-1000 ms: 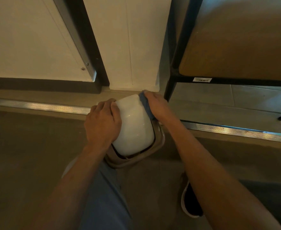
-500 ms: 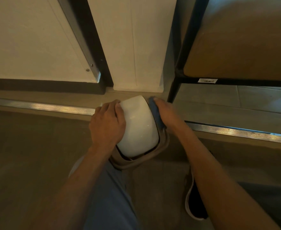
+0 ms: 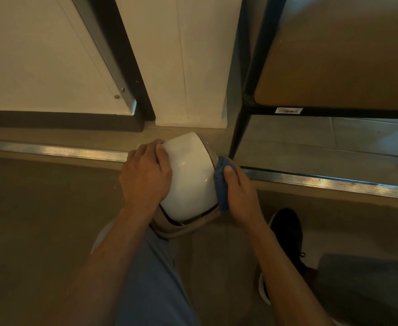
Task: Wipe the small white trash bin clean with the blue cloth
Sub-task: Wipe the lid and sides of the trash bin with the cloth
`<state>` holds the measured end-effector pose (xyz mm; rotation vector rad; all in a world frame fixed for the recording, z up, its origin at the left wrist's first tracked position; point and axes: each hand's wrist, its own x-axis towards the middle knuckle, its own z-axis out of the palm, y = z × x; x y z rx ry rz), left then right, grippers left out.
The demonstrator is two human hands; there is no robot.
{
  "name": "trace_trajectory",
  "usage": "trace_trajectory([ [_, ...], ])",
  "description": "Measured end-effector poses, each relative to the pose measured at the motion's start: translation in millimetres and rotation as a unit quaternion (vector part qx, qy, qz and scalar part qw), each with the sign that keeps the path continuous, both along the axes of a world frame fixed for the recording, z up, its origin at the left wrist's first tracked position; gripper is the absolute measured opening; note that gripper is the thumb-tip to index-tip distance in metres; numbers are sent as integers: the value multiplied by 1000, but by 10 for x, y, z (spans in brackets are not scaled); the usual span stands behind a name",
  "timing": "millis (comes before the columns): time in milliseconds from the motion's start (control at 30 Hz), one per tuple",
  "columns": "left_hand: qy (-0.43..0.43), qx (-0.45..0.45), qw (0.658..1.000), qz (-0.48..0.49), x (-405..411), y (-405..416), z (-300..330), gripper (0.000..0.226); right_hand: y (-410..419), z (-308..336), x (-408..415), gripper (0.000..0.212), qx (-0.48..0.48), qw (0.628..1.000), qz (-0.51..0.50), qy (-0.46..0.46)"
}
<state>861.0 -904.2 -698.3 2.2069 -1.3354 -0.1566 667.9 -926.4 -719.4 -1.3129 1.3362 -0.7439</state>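
White plastic fills the middle of our view: the small trash bin sits on the floor beside a black shelf leg, its domed lid facing us above a beige rim. Our left hand rests over the bin's left side, fingers curled against the lid. Our right hand grips the blue cloth, bunched between thumb and fingers, and presses it to the bin's right side. A dark shoe stands just to the right.
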Motion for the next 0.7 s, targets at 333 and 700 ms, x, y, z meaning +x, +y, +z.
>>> trace_trajectory([
  [333,-3,7,1000,5,19,-22,-14,40,-822,150,390,47,113,992,45,13],
  [700,5,-12,1000,17,-8,-20,-27,41,-339,-17,228,30,21,999,1,36],
])
